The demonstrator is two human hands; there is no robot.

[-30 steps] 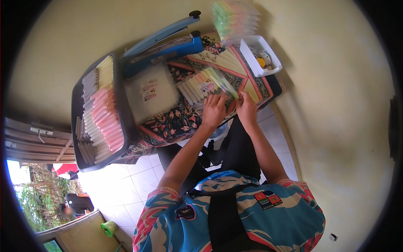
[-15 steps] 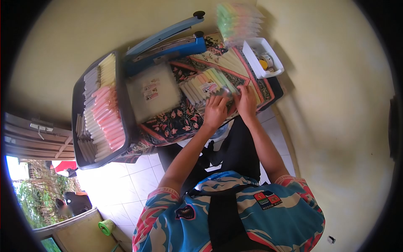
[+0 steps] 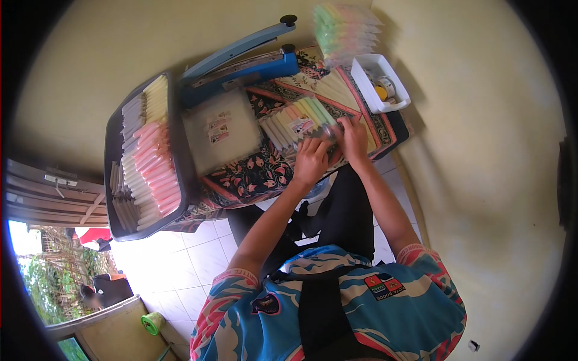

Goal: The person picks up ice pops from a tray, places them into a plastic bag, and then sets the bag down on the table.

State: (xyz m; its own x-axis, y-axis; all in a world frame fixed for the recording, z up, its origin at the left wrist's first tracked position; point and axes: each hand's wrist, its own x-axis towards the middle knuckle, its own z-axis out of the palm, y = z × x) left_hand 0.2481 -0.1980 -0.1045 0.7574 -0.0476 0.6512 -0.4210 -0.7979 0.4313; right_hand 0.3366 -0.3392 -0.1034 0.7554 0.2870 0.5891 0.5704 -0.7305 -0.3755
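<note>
A clear plastic bag (image 3: 303,124) lies flat on the patterned cloth, filled with a row of thin sticks in grey, orange, yellow and green, with a printed label. My left hand (image 3: 312,160) grips the near edge of this bag, its fingers curled over the plastic. At the bag's right end, my right hand (image 3: 354,139) pinches the loose film between thumb and fingers. Just left of the filled bag is a stack of flat clear bags (image 3: 226,144) with similar labels.
A dark tray (image 3: 188,162) of wrapped pink, white, yellow and grey sticks stands at the left. Behind sit a blue impulse sealer (image 3: 253,72) with its arm raised, a pile of filled bags (image 3: 346,33) and a white box (image 3: 367,87) of small items. A person (image 3: 111,290) is outside.
The fingers of my right hand have shifted slightly along the plastic film. My left hand stays on the bag's near edge, and the bag remains in about the same place.
</note>
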